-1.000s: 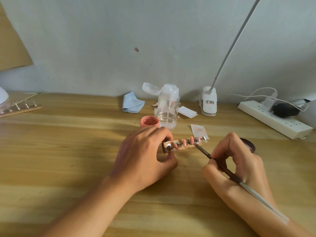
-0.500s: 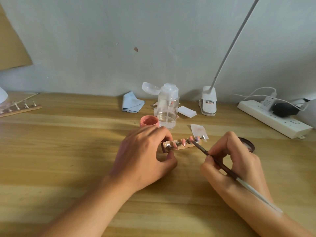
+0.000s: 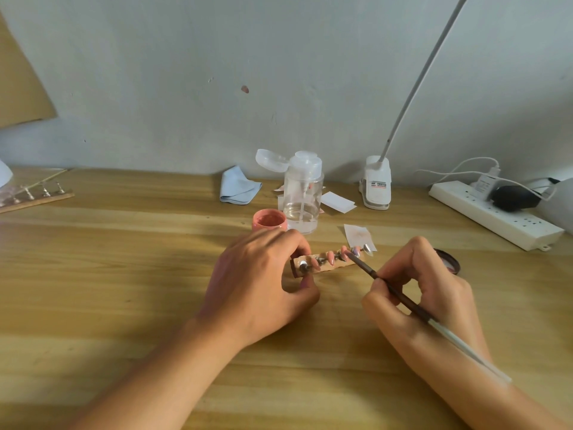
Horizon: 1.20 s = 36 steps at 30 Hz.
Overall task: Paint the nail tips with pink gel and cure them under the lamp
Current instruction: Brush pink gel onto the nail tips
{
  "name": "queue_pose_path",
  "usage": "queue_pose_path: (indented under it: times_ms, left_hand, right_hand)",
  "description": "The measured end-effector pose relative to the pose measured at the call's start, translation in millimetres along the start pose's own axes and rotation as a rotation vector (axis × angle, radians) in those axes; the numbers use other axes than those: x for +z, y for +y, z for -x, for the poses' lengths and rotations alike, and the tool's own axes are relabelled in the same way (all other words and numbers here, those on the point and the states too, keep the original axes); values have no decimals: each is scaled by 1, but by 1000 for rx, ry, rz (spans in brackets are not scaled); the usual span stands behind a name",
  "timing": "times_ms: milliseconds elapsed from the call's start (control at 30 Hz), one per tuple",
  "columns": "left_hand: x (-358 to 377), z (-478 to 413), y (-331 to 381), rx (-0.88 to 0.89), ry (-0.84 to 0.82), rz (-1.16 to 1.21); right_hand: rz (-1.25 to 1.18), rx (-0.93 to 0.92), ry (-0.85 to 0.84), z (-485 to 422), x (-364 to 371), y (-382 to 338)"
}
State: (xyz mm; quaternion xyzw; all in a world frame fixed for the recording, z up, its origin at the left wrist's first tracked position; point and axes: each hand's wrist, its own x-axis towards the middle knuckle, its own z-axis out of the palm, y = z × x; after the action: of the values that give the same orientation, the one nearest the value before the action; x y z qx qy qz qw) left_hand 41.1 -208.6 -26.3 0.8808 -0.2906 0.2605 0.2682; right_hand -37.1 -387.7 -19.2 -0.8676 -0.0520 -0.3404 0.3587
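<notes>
Left hand (image 3: 260, 283) pinches the left end of a holder (image 3: 322, 265) of nail tips (image 3: 331, 257) lying on the table (image 3: 124, 274). Right hand (image 3: 424, 293) grips a brush (image 3: 400, 296), its point on a tip near the right end. Several tips look pink and two look bare; curing appears not yet done.

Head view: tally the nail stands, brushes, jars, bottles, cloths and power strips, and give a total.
nail stand: 2
brush: 1
jar: 1
bottle: 1
cloth: 1
power strip: 1
total: 7
</notes>
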Motion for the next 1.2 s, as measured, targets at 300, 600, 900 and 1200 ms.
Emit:
queue_pose_path:
  times_ms: [300, 600, 900, 1200]
  left_hand:
    - [1, 0, 0, -10, -3, -15]
    - [0, 1, 0, -10, 7, -11]
    - [1, 0, -2, -22, -27, -18]
    - [0, 1, -2, -20, -34, -3]
  right_hand:
    - [-23, 1, 35, -1, -1, 0]
    - [-132, 81, 91, -1, 0, 3]
    - [-180, 131, 69, -3, 2, 7]
    - [-174, 138, 56, -3, 2, 9]
